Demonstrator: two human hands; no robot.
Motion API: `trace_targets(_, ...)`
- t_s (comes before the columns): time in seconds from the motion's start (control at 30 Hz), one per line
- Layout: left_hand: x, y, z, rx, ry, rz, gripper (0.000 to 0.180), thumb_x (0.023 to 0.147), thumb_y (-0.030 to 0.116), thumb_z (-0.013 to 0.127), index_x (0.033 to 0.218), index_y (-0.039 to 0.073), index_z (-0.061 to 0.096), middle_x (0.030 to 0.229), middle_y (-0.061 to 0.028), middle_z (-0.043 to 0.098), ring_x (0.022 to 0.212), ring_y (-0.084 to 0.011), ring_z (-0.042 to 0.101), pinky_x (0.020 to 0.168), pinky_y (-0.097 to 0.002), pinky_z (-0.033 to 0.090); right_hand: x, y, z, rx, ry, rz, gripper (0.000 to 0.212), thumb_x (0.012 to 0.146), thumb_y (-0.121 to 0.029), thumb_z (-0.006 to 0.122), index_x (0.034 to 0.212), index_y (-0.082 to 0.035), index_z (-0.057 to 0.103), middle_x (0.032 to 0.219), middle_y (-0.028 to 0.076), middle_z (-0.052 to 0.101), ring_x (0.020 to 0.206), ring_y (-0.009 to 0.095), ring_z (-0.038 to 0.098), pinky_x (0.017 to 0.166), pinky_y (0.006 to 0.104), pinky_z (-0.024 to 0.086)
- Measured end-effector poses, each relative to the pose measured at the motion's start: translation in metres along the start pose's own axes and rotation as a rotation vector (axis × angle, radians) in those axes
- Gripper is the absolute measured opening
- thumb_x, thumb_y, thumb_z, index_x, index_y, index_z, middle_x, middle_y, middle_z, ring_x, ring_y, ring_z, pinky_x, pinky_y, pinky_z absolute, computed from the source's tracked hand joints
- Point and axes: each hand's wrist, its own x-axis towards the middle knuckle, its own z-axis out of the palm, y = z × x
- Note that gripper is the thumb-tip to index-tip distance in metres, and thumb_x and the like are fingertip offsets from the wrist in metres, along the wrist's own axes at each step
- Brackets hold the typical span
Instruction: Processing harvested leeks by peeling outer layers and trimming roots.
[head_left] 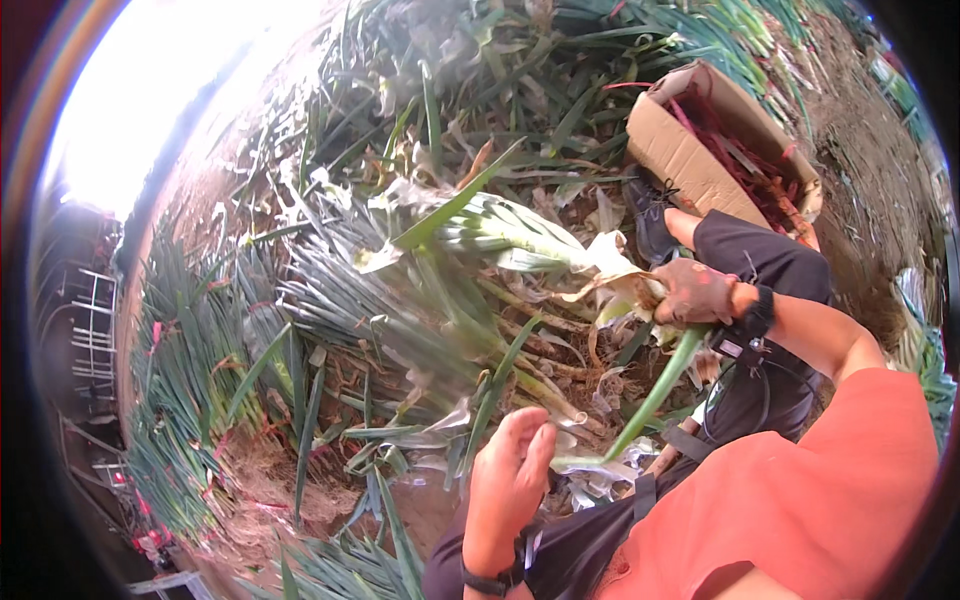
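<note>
My right hand (692, 292), which looks brown as if gloved or soiled, is closed around leek leaves (520, 236) with pale, papery outer skin. The leafy part points left, over the heap. From under the same hand a long green leaf (655, 395) hangs down and bends towards my left hand (510, 475). That hand is raised above my lap, its fingers stretched and close together, and nothing shows in its grasp. Whether it touches the leaf's end is unclear. Beneath and between both hands lie several leeks (545, 385) with their roots towards me.
An open cardboard box (690, 150) with red ties or strips stands at the upper right, beside my shoe (652, 215). A big heap of leeks (450, 90) fills the far side. More leeks (180, 400) are piled at the left, near a white metal rack (93, 325).
</note>
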Motion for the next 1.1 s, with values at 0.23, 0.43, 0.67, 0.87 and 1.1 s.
trace_targets(0.23,0.04,-0.024,0.059,-0.409,-0.172,0.038,0.045,0.09,0.027,0.052,0.122,-0.001,0.041,0.105,-0.0126,0.056,0.098,-0.0198,0.055,0.086,-0.0306,0.043,-0.122,-0.017,-0.003,0.264,-0.025,-0.083,0.031,0.065,-0.014,0.064,0.094,-0.003,0.061,0.072,0.007,0.064,0.065,0.012,0.06,0.062,0.0268,0.047)
trace_targets(0.43,0.052,0.042,0.095,-1.098,-0.017,0.202,0.028,0.088,0.026,0.055,0.105,0.004,0.052,0.094,-0.0078,0.058,0.078,-0.0183,0.057,0.072,-0.0363,0.048,-0.169,-0.018,0.009,0.207,-0.018,-0.217,0.033,0.068,-0.025,0.063,0.095,-0.007,0.06,0.079,0.012,0.064,0.073,0.022,0.062,0.067,0.0326,0.046)
trace_targets(0.67,0.048,0.082,0.054,-1.055,0.564,0.321,0.034,0.085,0.018,0.055,0.108,-0.004,0.042,0.091,-0.012,0.053,0.078,-0.0254,0.056,0.068,-0.0391,0.051,-0.14,-0.05,0.021,0.061,0.057,-0.362,0.044,0.073,-0.029,0.062,0.109,-0.006,0.052,0.086,0.016,0.06,0.079,0.031,0.06,0.067,0.0378,0.047)
trace_targets(0.87,0.046,0.039,-0.043,-0.629,0.873,0.529,0.041,0.086,0.023,0.055,0.111,-0.006,0.041,0.1,-0.0157,0.052,0.088,-0.027,0.056,0.072,-0.0366,0.05,-0.065,0.012,0.07,-0.303,0.266,-0.64,0.028,0.075,-0.024,0.057,0.098,-0.008,0.053,0.075,0.016,0.058,0.072,0.034,0.058,0.06,0.0417,0.045)
trace_targets(1.1,0.02,-0.007,-0.084,-0.659,1.209,0.306,0.048,0.086,0.028,0.05,0.108,-0.015,0.044,0.107,-0.0246,0.051,0.091,-0.029,0.054,0.077,-0.0378,0.046,-0.046,0.053,0.113,-0.665,-0.206,-0.349,0.016,0.076,-0.018,0.051,0.086,-0.012,0.063,0.084,0.014,0.062,0.075,0.032,0.06,0.062,0.0431,0.047)
